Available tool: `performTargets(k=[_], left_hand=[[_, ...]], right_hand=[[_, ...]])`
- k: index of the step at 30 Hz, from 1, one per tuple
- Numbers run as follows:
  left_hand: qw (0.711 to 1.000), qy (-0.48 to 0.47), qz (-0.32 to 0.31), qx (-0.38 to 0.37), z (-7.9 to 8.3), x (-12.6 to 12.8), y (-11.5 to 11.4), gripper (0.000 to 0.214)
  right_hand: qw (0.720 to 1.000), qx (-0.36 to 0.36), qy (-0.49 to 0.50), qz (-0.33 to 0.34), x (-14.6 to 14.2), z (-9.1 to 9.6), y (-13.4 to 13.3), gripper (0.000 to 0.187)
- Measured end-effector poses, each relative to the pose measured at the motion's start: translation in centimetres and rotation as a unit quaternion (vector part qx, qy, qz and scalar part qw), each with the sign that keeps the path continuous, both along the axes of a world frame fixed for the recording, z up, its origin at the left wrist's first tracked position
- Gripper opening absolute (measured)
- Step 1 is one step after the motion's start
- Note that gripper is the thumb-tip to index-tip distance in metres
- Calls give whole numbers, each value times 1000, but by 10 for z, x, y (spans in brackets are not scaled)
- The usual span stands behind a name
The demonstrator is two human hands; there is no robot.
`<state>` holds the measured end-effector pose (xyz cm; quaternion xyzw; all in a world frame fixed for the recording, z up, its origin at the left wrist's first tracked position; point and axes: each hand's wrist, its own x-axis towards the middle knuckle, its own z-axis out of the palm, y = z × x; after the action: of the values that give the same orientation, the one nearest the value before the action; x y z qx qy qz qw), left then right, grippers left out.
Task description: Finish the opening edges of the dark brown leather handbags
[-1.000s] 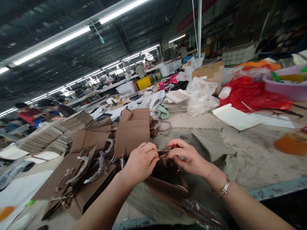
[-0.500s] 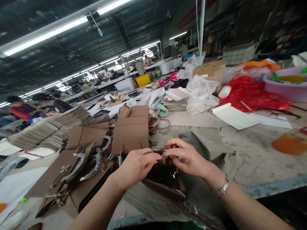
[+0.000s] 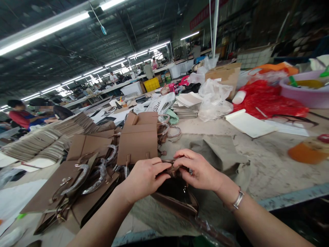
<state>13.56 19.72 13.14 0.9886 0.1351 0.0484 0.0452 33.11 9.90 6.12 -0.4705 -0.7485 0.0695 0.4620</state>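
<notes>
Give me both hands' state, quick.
Left hand: half-curled at the far rim of the open brown bag; firm grip can't be told.
Right hand: closed on that same rim.

Rows of tube lights glow white beneath a dim roof, while the table lies in soft light. Plastic-wrapped handles catch small glints; the inside of the open bag sinks into shadow. Wide-angle stretching warps the edges, where the orange container looks smeared.

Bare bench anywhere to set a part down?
Largest: tabletop between grey cloth, notepad and orange container. Smaller: strip between that cloth and white plastic bag. Crowded: left of the left hand, with brown bags and stacked pieces.
</notes>
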Motion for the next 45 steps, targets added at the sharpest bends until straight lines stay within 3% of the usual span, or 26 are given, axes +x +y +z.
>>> performTargets(k=[18,24,38,45], left_hand=[[998,31,-9,48,-4,8,-4,19],[998,25,-10,48,-6,8,-3,23],[998,31,4,53,-7,7,-4,30],[996,-37,53,61,-4,9,-4,25]], right_hand=[[999,-18,-22,16,-2,4,0,34],[1000,6,22,20,0,2,0,45],[997,31,-76,3,-1,7,-1,13],[999,32,-6,22,-1,1,3,16]])
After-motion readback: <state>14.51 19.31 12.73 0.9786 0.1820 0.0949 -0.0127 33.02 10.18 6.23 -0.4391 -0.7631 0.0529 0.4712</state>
